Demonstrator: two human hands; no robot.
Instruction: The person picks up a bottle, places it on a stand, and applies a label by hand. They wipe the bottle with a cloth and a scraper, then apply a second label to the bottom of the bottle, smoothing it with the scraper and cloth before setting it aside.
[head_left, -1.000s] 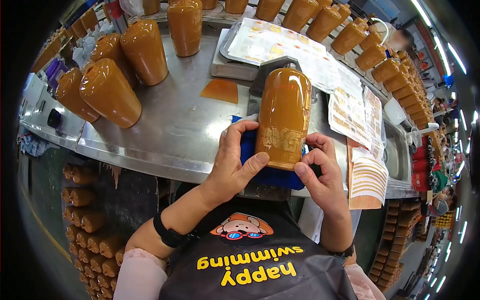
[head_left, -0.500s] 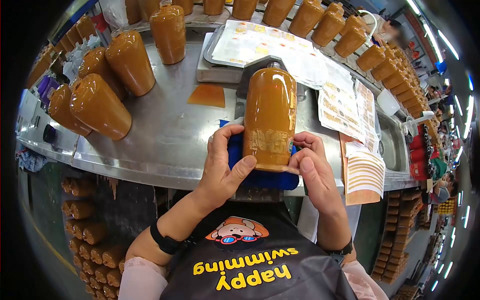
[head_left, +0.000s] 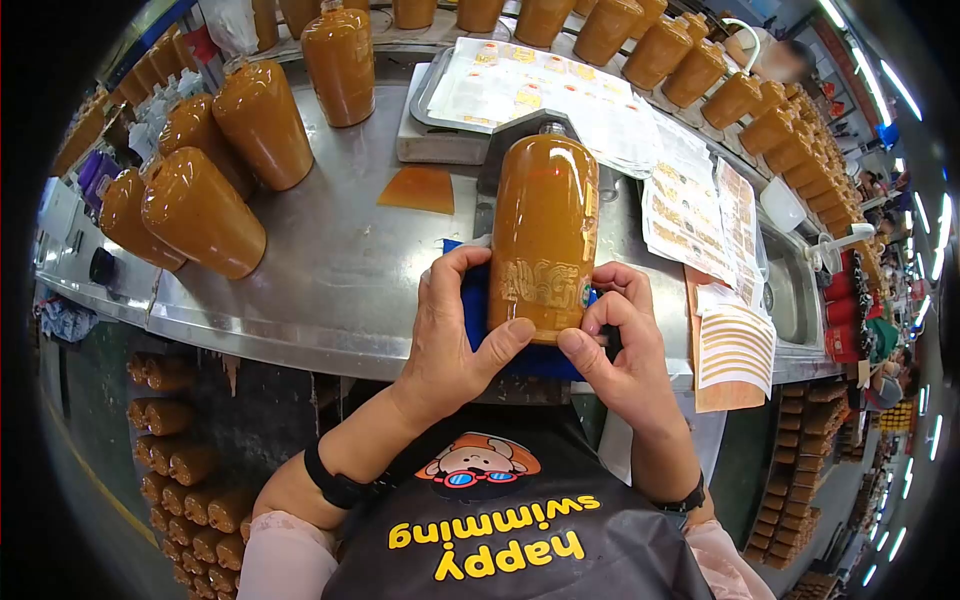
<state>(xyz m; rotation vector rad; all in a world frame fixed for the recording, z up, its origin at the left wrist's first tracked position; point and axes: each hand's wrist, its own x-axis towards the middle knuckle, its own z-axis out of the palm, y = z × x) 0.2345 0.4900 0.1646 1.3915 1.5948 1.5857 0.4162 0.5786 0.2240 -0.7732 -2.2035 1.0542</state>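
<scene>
A glossy brown bottle (head_left: 545, 225) lies in front of me on a dark stand (head_left: 500, 140), its neck pointing away and a raised pattern near its base. My left hand (head_left: 455, 325) grips its left side, with the thumb pressed on the lower front. On the right side, my right hand (head_left: 620, 335) holds the base between its thumb and curled fingers. Blue cloth (head_left: 475, 300) shows beneath the bottle. Whatever else may be in the right fingers is hidden.
Other brown bottles (head_left: 262, 125) stand at the left of the metal table (head_left: 330, 280), and more line the back. Decal sheets (head_left: 690, 215) and a striped sheet (head_left: 735, 350) lie right, near a sink (head_left: 795, 290). A person (head_left: 765, 60) is at the back right.
Both thumbs have moved inward onto the bottle's lower front. The thin brown strip that showed along its base by my right hand is no longer seen there.
</scene>
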